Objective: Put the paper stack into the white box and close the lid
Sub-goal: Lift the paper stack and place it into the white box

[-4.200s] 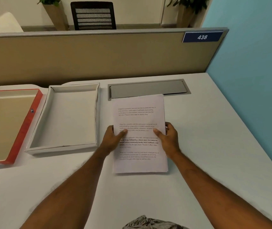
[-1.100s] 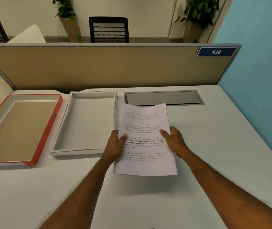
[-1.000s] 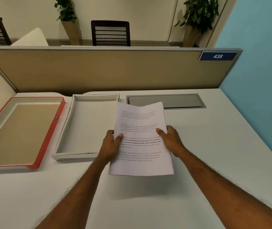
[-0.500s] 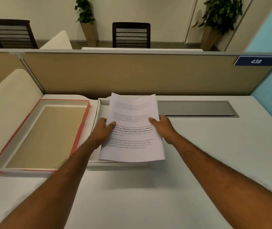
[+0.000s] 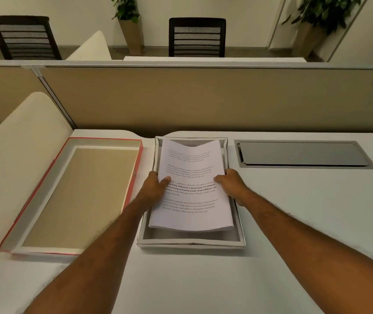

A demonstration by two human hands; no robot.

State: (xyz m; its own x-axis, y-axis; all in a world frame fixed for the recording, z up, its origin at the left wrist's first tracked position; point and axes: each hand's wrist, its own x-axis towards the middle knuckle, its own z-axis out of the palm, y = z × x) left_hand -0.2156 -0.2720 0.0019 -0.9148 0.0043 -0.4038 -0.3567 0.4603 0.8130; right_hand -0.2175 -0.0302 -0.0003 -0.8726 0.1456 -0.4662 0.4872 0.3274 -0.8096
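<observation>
Holding the paper stack (image 5: 192,186) over the white box (image 5: 190,244) on a pale desk (image 5: 294,211).

Tan cubicle partition (image 5: 203,98) backs the smooth desk, with dark slatted chairs (image 5: 197,37) and potted plants (image 5: 127,21) beyond — a grey metal cable flap (image 5: 303,154) sits right of the box. Left of it lies the red-edged lid (image 5: 76,196), cardboard-brown inside, upturned. Left hand (image 5: 156,189) and right hand (image 5: 230,184) each grasp a side edge of the sheets, thumbs on top; the stack sags at its far end. Bold print reads "Defined by a slower pace" — other lines too small.
</observation>
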